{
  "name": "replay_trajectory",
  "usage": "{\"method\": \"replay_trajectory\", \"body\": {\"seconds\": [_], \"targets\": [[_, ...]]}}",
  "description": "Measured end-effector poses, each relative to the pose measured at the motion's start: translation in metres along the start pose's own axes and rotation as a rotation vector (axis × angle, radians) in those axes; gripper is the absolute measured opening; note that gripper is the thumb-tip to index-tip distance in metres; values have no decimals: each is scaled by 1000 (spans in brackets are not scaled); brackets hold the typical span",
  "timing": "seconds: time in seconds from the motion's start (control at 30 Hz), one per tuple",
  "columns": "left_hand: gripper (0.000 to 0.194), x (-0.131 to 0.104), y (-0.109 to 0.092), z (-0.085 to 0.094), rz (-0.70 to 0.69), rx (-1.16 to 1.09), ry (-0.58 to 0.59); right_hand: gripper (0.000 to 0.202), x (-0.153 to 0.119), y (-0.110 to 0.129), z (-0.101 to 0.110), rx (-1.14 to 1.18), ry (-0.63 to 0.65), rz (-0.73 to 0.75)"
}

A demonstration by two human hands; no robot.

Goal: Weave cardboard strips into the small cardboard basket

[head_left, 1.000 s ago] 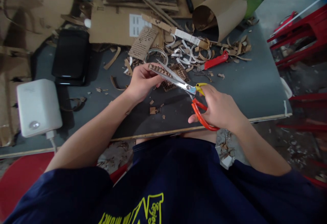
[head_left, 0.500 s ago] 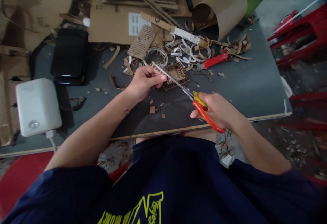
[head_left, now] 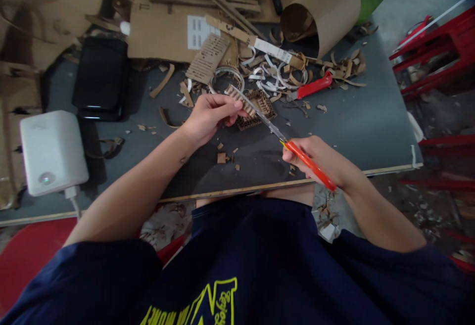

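My left hand (head_left: 215, 115) pinches a small strip of corrugated cardboard (head_left: 234, 93), its ridges facing up. In my right hand (head_left: 315, 154) is a pair of scissors (head_left: 304, 159) with orange and yellow handles. The scissor blades point up and left and lie along the strip; whether they are fully closed is hard to tell. Just beyond my left fingers, on the table, sits a small rectangular cardboard tray (head_left: 269, 110) with ridged edges, partly hidden by the blades. A roll of tape (head_left: 241, 80) lies right behind the strip.
A red-handled cutter (head_left: 315, 86) lies right of the paper scraps (head_left: 267, 80). Behind are a cardboard sheet (head_left: 159, 33) and a cardboard tube (head_left: 334, 13). At left are a black case (head_left: 100, 77) and a white device (head_left: 54, 152) with a cable.
The scissors have turned in my right hand, so the orange handle now covers most of the yellow one. The strip and left fingers have shifted slightly right.
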State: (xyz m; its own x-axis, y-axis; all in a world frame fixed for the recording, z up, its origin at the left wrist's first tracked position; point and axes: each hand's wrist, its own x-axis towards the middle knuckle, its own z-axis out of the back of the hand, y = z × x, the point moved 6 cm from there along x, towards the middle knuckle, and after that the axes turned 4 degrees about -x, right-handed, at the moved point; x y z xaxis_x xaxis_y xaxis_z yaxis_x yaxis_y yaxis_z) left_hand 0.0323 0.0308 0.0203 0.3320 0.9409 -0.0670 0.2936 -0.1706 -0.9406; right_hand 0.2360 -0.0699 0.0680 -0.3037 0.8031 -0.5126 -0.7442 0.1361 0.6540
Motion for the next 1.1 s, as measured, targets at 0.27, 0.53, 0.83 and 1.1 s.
{"method": "replay_trajectory", "body": {"seconds": [0.27,0.53,0.83,1.1], "targets": [[22,1,-2,5,-5,6,-13,46,1,-3,4,-63,-17,-20],[16,4,2,6,18,-24,-23,53,0,-4,3,-19,8,-7],[21,3,2,7,46,-50,-34,54,4,3,0,-113,-17,39],[27,3,0,7,38,-46,-77,44,4,-3,5,-147,-24,-4]]}}
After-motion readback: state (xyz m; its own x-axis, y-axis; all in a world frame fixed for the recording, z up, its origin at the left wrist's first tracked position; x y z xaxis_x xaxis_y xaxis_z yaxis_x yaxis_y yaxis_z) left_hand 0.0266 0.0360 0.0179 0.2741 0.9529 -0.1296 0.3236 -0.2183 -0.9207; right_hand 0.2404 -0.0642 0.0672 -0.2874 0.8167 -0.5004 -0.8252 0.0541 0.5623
